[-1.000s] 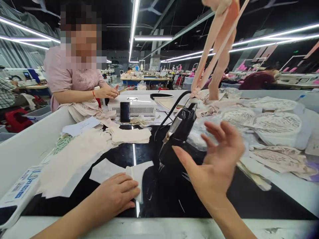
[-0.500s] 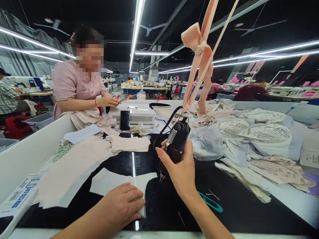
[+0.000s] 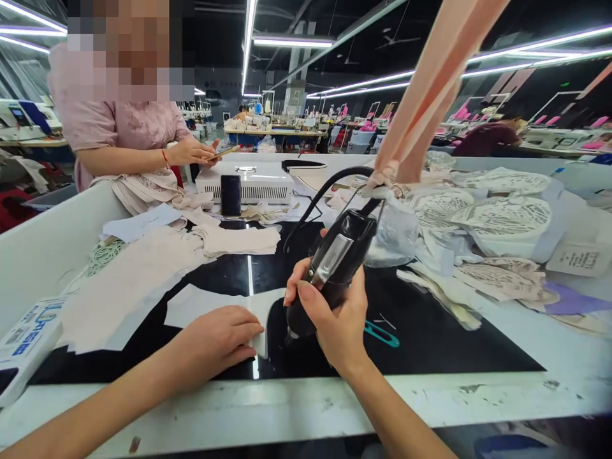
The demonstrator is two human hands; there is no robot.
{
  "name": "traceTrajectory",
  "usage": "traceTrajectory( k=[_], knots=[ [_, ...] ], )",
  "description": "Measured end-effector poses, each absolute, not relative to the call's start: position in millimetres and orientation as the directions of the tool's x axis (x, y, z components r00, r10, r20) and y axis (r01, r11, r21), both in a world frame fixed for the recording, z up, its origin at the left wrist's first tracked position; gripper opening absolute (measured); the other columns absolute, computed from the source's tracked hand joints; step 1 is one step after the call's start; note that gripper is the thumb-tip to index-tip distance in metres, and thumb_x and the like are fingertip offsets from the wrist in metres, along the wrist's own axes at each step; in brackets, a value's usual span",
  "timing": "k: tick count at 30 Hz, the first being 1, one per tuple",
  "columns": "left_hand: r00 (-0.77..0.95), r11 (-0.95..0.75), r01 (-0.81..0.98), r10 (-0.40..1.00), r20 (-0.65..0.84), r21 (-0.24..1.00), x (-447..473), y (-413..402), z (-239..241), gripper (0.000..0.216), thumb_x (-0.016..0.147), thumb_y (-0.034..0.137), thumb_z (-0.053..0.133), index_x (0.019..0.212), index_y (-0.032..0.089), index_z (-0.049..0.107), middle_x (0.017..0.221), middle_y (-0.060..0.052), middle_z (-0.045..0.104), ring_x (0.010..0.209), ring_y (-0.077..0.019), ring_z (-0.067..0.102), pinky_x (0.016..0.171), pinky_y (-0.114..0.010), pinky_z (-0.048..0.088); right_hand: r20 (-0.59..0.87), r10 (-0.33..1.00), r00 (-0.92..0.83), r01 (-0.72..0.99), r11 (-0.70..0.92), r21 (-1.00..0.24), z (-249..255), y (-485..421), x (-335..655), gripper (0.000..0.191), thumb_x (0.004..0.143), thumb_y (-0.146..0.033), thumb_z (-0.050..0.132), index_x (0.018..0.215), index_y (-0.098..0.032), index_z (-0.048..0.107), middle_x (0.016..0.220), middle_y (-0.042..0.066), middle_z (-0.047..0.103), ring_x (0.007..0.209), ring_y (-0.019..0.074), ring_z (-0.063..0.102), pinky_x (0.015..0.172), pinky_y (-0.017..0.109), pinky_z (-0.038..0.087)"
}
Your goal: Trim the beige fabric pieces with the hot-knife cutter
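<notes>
My right hand (image 3: pixel 329 315) is wrapped around a black handheld cutting tool (image 3: pixel 335 264) that hangs from pink straps (image 3: pixel 430 83) and trails a black cable (image 3: pixel 320 197). Its tip points down at the edge of a white fabric piece (image 3: pixel 201 306) on the black glass worktop (image 3: pixel 430 338). My left hand (image 3: pixel 215 341) lies flat on that fabric piece, fingers together, pressing it down just left of the tool tip.
A person in a pink top (image 3: pixel 119 127) stands across the table by a white box (image 3: pixel 248 182) and a dark phone (image 3: pixel 231 194). Beige fabric pieces (image 3: pixel 134 274) lie left, lace pieces (image 3: pixel 502 220) right. Teal snips (image 3: pixel 380 333) lie right of my hand.
My right hand went from open and reaching to gripping the tool, then brought its tip down toward the fabric edge. My left hand stayed on the fabric.
</notes>
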State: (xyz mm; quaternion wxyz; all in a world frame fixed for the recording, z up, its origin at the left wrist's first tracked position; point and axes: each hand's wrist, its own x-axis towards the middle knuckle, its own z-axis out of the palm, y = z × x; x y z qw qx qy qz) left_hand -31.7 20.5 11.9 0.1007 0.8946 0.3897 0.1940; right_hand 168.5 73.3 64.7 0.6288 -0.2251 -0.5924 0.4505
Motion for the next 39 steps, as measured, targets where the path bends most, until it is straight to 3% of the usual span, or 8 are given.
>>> traceTrajectory(
  k=[6, 14, 16, 20, 23, 32, 39],
  knots=[
    [0.681, -0.736, 0.645, 0.676, 0.282, 0.206, -22, 17, 12, 0.005, 0.098, 0.018, 0.066, 0.098, 0.017, 0.062, 0.099, -0.006, 0.068, 0.091, -0.0234, 0.065, 0.081, -0.036, 0.056, 0.566, 0.817, -0.112, -0.417, 0.478, -0.773, 58, 63, 165, 0.033, 0.087, -0.035, 0.079, 0.104, -0.028, 0.051, 0.079, -0.006, 0.066, 0.054, 0.0096, 0.059, 0.05, 0.023, 0.055],
    [0.739, -0.796, 0.604, 0.581, 0.34, 0.048, -19, 19, -3, 0.025, 0.104, 0.009, 0.048, 0.085, 0.017, 0.062, 0.086, -0.005, 0.066, 0.08, -0.0194, 0.063, 0.076, -0.032, 0.052, 0.581, 0.807, -0.103, -0.458, 0.48, -0.748, 54, 55, 159, 0.033, 0.089, -0.032, 0.077, 0.113, -0.029, 0.054, 0.083, -0.005, 0.067, 0.058, 0.0104, 0.063, 0.053, 0.024, 0.058],
    [0.706, -0.777, 0.619, 0.616, 0.349, 0.117, -18, 17, -4, 0.024, 0.104, 0.01, 0.049, 0.086, 0.017, 0.063, 0.088, -0.005, 0.068, 0.082, -0.0194, 0.063, 0.077, -0.031, 0.052, 0.585, 0.805, -0.099, -0.473, 0.479, -0.74, 54, 54, 157, 0.034, 0.09, -0.031, 0.077, 0.115, -0.03, 0.054, 0.084, -0.004, 0.067, 0.059, 0.0103, 0.063, 0.053, 0.024, 0.058],
    [0.588, -0.692, 0.605, 0.722, 0.365, 0.393, -17, 17, 0, 0.017, 0.101, 0.012, 0.055, 0.094, 0.019, 0.069, 0.099, -0.004, 0.073, 0.091, -0.019, 0.065, 0.083, -0.03, 0.051, 0.592, 0.801, -0.087, -0.501, 0.479, -0.721, 54, 52, 154, 0.038, 0.089, -0.031, 0.077, 0.119, -0.031, 0.053, 0.084, -0.004, 0.067, 0.059, 0.0107, 0.063, 0.054, 0.024, 0.058],
    [0.541, -0.651, 0.574, 0.757, 0.367, 0.497, -16, 17, 3, 0.018, 0.099, 0.01, 0.057, 0.094, 0.019, 0.071, 0.1, -0.003, 0.075, 0.092, -0.0187, 0.067, 0.086, -0.029, 0.05, 0.6, 0.798, -0.062, -0.496, 0.497, -0.712, 54, 53, 152, 0.041, 0.089, -0.029, 0.076, 0.123, -0.032, 0.052, 0.085, -0.004, 0.068, 0.059, 0.0106, 0.063, 0.054, 0.024, 0.058],
    [0.546, -0.64, 0.566, 0.763, 0.347, 0.52, -16, 18, 4, 0.021, 0.103, 0.015, 0.054, 0.099, 0.019, 0.074, 0.102, -0.006, 0.076, 0.094, -0.0197, 0.068, 0.089, -0.031, 0.052, 0.59, 0.806, -0.052, -0.438, 0.512, -0.738, 49, 55, 147, 0.044, 0.088, -0.028, 0.076, 0.122, -0.031, 0.049, 0.085, -0.004, 0.067, 0.059, 0.0108, 0.063, 0.058, 0.026, 0.061],
    [0.543, -0.643, 0.582, 0.763, 0.35, 0.498, -17, 18, 7, 0.025, 0.109, 0.023, 0.047, 0.108, 0.018, 0.072, 0.101, -0.007, 0.073, 0.094, -0.02, 0.067, 0.087, -0.031, 0.054, 0.579, 0.814, -0.043, -0.401, 0.517, -0.756, 51, 54, 147, 0.046, 0.088, -0.037, 0.077, 0.123, -0.03, 0.048, 0.083, -0.003, 0.064, 0.058, 0.0124, 0.063, 0.055, 0.028, 0.061]
  ],
)
